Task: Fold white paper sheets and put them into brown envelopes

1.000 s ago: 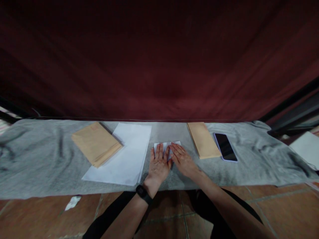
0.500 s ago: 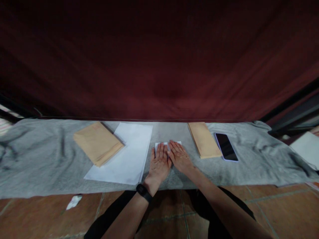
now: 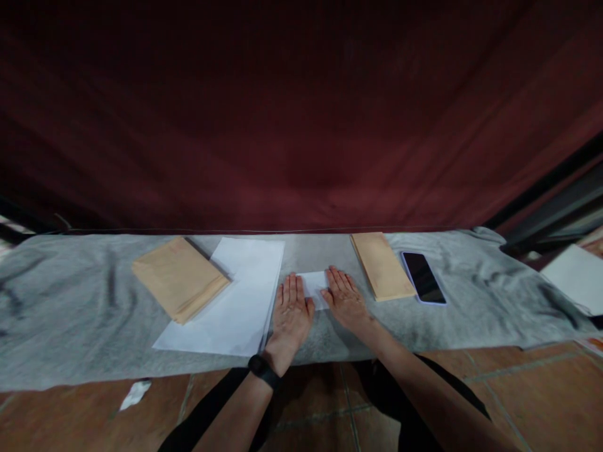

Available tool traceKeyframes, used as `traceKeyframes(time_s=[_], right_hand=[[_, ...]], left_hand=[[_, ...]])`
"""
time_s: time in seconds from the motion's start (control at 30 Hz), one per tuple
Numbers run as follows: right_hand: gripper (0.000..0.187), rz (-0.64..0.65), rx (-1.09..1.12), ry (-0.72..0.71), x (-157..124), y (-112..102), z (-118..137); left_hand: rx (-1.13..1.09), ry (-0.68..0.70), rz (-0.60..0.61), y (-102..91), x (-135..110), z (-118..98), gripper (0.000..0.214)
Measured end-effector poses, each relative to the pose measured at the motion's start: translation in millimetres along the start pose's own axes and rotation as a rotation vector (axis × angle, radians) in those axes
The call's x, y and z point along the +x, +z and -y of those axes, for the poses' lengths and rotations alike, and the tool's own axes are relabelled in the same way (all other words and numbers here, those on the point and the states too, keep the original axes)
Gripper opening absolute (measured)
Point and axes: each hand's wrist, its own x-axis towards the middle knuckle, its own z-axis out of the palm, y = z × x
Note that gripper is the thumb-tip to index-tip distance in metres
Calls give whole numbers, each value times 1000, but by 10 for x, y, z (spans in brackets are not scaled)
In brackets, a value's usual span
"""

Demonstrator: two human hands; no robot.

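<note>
A small folded white paper (image 3: 315, 290) lies flat on the grey cloth (image 3: 311, 251), its middle showing between my hands. My left hand (image 3: 292, 312) presses flat on its left end, fingers stretched out and pointing away from me. Over the right end lies my right hand (image 3: 347, 301), also flat with its fingers extended. The paper's two ends are hidden under the hands. Left of my left hand is a stack of larger white sheets (image 3: 245, 301), and to the right of my right hand lies a stack of brown envelopes (image 3: 384, 267).
Another pile of brown envelopes (image 3: 181, 276) rests partly on the white sheets. A phone in a lilac case (image 3: 424, 278) lies at the right. Dark red fabric (image 3: 301, 157) hangs behind the cloth. A white scrap (image 3: 135, 394) is on the tiled floor (image 3: 75, 414).
My hands have slid apart, the left one leftward and the right one slightly rightward. The middle of the folded paper is now uncovered.
</note>
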Motion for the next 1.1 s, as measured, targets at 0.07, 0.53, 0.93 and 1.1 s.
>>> traceKeyframes(time_s=[0.07,0.53,0.93,1.1], right_hand=[[59,-7,-8,16,-23,-2,-20],[63,-63,-105,17,-167,-36,-152],[59,-37,-130,14,-171,-4,-162],[57,-60,-119,21,-193,-7,-183]], left_hand=[[2,-12,-12,11,-6,11,64],[12,10,-67,-1,20,-22,61],[-77,241,-18,138,64,-309,58],[-42,198,-4,78,32,-250,59]])
